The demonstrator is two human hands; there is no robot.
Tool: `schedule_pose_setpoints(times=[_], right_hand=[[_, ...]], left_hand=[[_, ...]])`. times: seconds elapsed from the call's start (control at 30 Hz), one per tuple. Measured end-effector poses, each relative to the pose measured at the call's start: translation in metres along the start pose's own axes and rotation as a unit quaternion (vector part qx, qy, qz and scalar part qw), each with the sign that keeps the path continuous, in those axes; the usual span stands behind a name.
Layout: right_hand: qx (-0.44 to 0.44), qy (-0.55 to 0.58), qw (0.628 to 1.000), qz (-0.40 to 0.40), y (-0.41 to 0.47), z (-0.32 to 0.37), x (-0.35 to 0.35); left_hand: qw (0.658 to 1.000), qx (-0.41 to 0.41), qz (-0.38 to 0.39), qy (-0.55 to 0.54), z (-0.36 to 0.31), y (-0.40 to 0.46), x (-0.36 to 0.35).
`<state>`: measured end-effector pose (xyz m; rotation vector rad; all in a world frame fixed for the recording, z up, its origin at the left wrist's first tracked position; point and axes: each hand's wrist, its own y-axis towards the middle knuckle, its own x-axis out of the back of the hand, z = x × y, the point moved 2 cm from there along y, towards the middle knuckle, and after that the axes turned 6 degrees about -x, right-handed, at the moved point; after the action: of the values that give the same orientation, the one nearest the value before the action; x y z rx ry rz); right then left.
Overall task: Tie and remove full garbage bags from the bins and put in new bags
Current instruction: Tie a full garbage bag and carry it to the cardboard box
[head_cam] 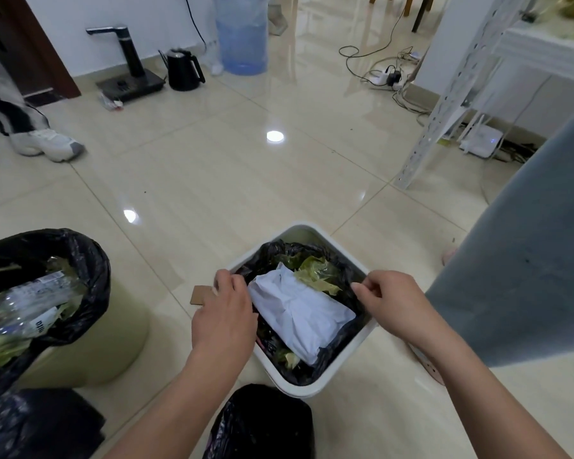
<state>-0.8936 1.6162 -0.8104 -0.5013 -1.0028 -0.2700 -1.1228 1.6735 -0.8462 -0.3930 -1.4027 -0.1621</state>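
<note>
While the full black bag (315, 366) sits inside the white bin (299, 228) on the floor | left hand (224, 313) and right hand (390, 301) each pinch its edge at opposite rims | gather both sides evenly toward centre, clearing the white paper (299, 309), before knotting.

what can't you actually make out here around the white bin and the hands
- Head view: left hand fingertips at the black bag edge are curled under; grip unclear.
- White bin: contents beneath the white paper bundle are covered.
- Round bin at left: cut off by the frame edge.
- Bottle label: too blurred to read.
- Right hand pinches the bag edge.
</note>
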Motion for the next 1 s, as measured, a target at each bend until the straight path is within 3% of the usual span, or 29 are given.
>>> schedule_pose_setpoints(times=[0.1,0.2,0.3,0.37,0.43,0.53,0.63,0.7,0.73,0.77,0.87,0.9,1.0], right_hand=[[0.062,0.036,0.997,0.013,-0.004,0.010,0.004],[0.104,0.096,0.989,0.034,-0.008,0.017,0.004],[0.071,0.206,0.973,0.070,-0.009,0.017,0.002],[0.062,0.286,0.951,0.103,-0.010,0.017,0.002],[0.075,0.351,0.927,0.106,-0.010,0.018,0.004],[0.101,0.439,0.889,0.084,-0.011,0.021,0.009],[0.124,0.541,0.827,0.091,-0.012,0.023,0.015],[0.132,0.606,0.777,0.110,-0.010,0.022,0.017],[0.126,0.618,0.768,0.110,-0.008,0.021,0.017],[0.112,0.607,0.781,0.099,-0.006,0.021,0.015],[0.074,0.540,0.836,0.059,-0.002,0.021,0.006],[0.078,0.549,0.829,0.066,-0.002,0.023,0.004],[0.116,0.614,0.774,0.101,-0.002,0.031,0.009]], left_hand=[[0.998,0.040,0.037,-0.016,0.004,0.001,0.003],[0.996,0.025,0.080,-0.020,0.007,0.001,0.006],[0.988,0.009,0.072,-0.133,0.005,0.000,0.013],[0.968,-0.014,0.003,-0.251,0.002,0.001,0.019],[0.919,-0.053,-0.070,-0.383,-0.003,0.003,0.026],[0.821,-0.068,-0.102,-0.557,-0.008,0.001,0.042],[0.732,-0.098,-0.143,-0.659,-0.007,-0.005,0.059],[0.654,-0.107,-0.157,-0.732,-0.004,-0.002,0.065],[0.626,-0.093,-0.153,-0.759,-0.004,-0.001,0.065],[0.622,-0.066,-0.141,-0.767,-0.007,0.000,0.064],[0.669,0.033,-0.075,-0.739,-0.019,0.003,0.054],[0.645,0.039,-0.064,-0.761,-0.021,0.004,0.054],[0.504,-0.012,-0.044,-0.862,-0.020,0.012,0.062]])
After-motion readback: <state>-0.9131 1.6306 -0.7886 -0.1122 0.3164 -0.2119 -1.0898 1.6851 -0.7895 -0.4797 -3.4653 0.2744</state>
